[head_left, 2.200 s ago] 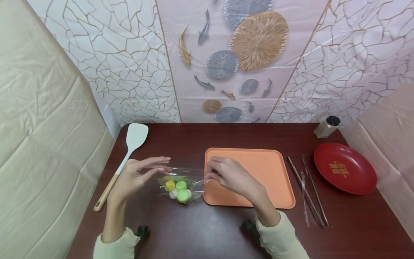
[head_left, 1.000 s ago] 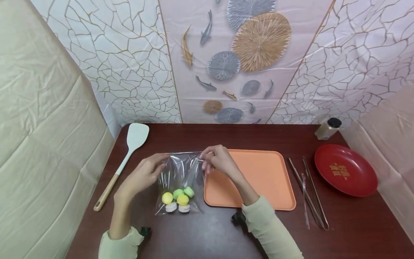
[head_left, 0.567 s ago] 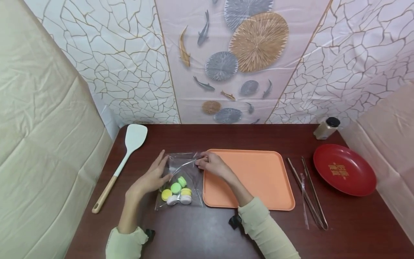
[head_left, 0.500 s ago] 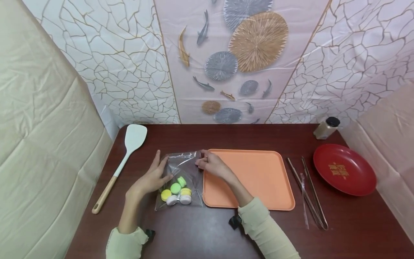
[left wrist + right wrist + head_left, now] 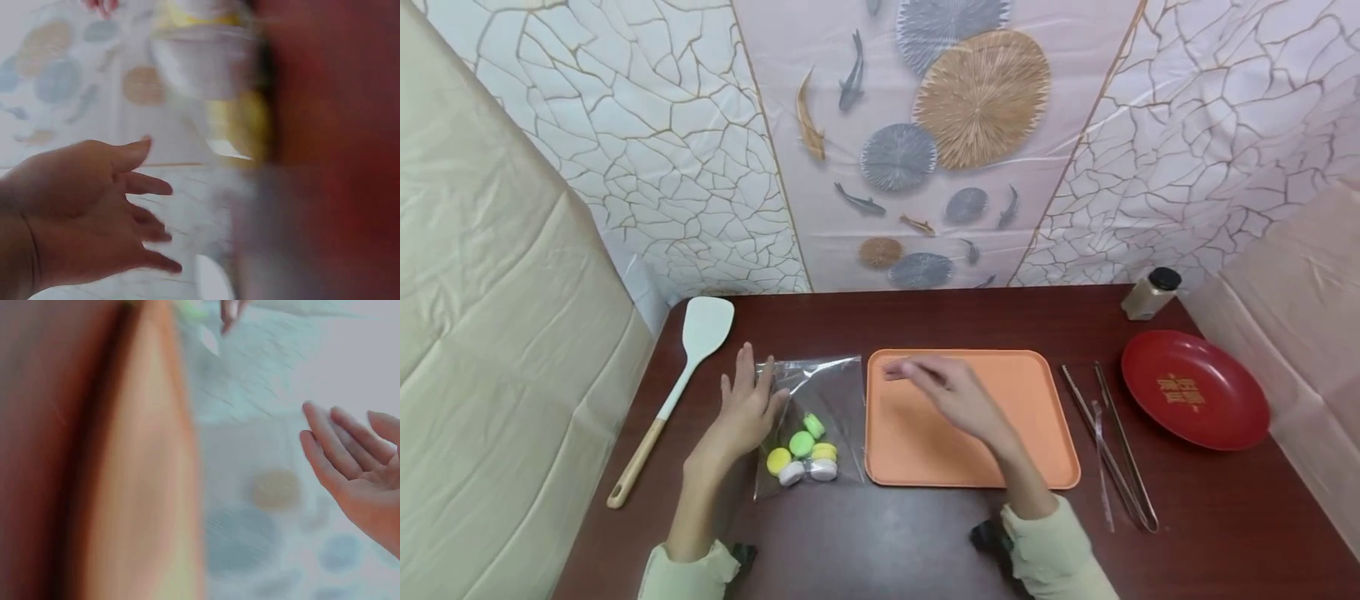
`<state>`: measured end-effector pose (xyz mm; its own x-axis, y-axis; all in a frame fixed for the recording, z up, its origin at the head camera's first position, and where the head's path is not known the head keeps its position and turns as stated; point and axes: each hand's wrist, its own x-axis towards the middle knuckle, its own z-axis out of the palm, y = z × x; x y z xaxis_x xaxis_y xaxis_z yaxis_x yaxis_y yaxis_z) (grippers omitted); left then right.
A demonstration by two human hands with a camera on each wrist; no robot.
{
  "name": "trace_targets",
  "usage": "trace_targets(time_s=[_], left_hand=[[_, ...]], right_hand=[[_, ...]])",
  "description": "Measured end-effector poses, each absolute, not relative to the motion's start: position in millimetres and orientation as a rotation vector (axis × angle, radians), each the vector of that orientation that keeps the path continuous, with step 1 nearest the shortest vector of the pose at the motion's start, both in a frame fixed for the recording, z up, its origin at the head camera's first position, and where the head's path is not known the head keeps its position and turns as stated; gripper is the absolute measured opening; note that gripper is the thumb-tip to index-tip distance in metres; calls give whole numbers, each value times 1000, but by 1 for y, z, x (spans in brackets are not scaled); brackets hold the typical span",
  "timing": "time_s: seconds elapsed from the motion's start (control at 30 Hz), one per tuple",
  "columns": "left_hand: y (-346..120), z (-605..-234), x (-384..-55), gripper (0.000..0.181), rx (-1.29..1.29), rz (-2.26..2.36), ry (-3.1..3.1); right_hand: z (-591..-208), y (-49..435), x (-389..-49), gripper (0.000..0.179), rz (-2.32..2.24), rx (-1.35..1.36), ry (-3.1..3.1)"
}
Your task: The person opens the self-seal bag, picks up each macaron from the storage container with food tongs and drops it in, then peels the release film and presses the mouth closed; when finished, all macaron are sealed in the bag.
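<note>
A clear plastic bag (image 5: pixel 848 400) lies flat on the dark table, left of an orange tray (image 5: pixel 970 467). Inside it are several macarons: green (image 5: pixel 801 443), yellow (image 5: pixel 778 461) and pale white (image 5: pixel 823 470). My left hand (image 5: pixel 743 417) is over the bag's left edge with fingers spread and nothing gripped; whether it touches the film cannot be told. Over the tray, my right hand (image 5: pixel 953 396) hangs with fingers extended, holding nothing. In the left wrist view a yellow macaron (image 5: pixel 240 125) shows blurred beside the hand. The right wrist view has the tray (image 5: pixel 140 487) close up.
A white spatula (image 5: pixel 706 329) with a wooden handle lies at the left. Right of the tray are metal tongs (image 5: pixel 1123 450), a clear strip (image 5: pixel 1102 475) and a red plate (image 5: pixel 1225 400). A black-lidded jar (image 5: pixel 1142 300) stands at the back right.
My right hand has let go of the bag's top right corner and moved right over the tray. My left hand has spread its fingers; the bag has gone from lifted to flat.
</note>
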<state>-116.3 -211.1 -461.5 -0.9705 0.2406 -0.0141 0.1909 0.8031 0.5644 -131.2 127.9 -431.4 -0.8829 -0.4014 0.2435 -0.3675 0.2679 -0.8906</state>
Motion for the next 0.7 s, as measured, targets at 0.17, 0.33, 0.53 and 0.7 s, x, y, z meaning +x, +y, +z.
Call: trace_targets(time_s=[0.17,0.33,0.53,0.7], left_hand=[[-197,-419,-87,60,539,1020,3059],[-176,-389,-51,63,756,1167,3175],[-140,-393,-28,51,1155,1266,3161],[-118,-397,-13,47,1435,1235,3090]], right_hand=[[-388,170,-103,30,-2097,-950,2689],[-367,195,-80,41,-2290,-1108,2909],[-359,207,-68,52,-2142,-1223,3101],[-364,212,-70,54,-1850,-1343,3172]])
